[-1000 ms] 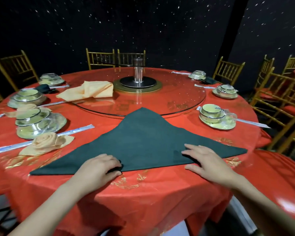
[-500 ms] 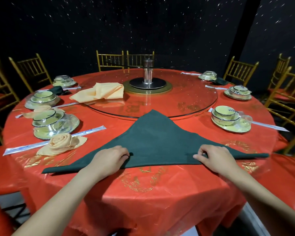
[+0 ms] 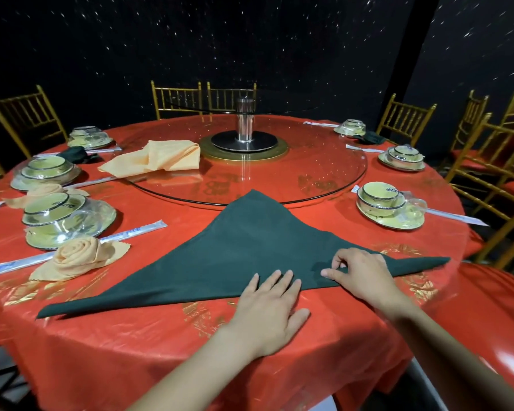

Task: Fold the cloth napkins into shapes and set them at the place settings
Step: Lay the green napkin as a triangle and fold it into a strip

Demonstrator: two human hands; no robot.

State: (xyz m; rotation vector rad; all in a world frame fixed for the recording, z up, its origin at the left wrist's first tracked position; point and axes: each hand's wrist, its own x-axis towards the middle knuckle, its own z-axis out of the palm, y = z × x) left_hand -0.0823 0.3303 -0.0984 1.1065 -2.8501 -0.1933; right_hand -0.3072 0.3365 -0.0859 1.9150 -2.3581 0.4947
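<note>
Left hand (image 3: pixel 269 307) is pressing flat on green napkin (image 3: pixel 250 247) at 6 o'clock; right hand (image 3: pixel 361 272) is pinching its edge. Advise rolling evenly.

- Dark green napkin (image 3: pixel 250 247): folded into a wide, flat triangle on the red tabletop (image 3: pixel 161 351); apex reaching the rim of the glass turntable (image 3: pixel 309 173), long edge nearest the person; left hand (image 3: pixel 267 310) lies flat on that edge, right hand (image 3: pixel 362 271) pinches it just beside
- Peach rose napkin (image 3: pixel 77 256): rolled into a rosette with leaf-like corners, near left, beside a place setting (image 3: pixel 66 221); second peach rosette (image 3: pixel 46 191) farther back
- Loose peach napkin (image 3: pixel 161 158): rumpled, on the turntable's left part
- Small dark green bundles, far left (image 3: pixel 74 154) and far right (image 3: pixel 371 137); shapes unclear
</note>
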